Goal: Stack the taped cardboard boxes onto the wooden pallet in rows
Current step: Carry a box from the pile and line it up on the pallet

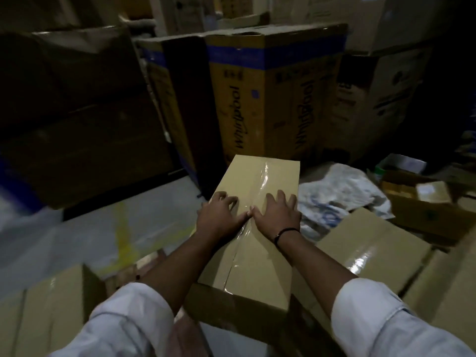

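Pressing left hand (220, 216), right hand (277, 213) flat on taped box (253, 243) (thumbs touching)

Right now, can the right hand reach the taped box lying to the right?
Probably yes: the right hand rests flat on the middle box, and nothing lies between it and the neighbouring taped box.

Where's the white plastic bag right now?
On the floor right of centre: the plastic bag lies crumpled beside the taped box, just past the right hand.
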Demonstrator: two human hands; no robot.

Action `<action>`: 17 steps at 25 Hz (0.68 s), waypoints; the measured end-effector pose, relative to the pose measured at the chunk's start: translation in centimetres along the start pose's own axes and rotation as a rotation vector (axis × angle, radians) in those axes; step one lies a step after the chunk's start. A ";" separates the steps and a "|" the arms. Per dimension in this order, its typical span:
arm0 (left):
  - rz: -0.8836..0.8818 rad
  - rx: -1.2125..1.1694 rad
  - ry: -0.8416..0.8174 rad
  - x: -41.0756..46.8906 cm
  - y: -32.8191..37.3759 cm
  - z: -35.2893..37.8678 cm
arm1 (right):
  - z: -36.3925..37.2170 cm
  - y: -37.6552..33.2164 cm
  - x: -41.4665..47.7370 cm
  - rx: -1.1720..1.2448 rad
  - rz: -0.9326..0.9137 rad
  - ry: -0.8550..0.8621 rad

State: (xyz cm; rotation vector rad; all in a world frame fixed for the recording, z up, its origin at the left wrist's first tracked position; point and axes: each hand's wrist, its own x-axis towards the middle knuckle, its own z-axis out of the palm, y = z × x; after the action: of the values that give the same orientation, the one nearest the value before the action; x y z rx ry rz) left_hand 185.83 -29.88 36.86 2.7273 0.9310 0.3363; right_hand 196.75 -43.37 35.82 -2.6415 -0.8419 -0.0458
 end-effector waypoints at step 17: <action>-0.788 -0.160 -0.068 -20.3 -33.8 -6.6 | 18.1 -32.5 -13.5 -0.003 -0.412 -0.374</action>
State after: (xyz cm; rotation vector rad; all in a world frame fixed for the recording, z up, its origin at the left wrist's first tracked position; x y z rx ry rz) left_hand 149.08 -15.54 30.27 2.0028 1.7477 0.1477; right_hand 165.89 -19.90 27.93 -2.4681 -1.4975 0.3505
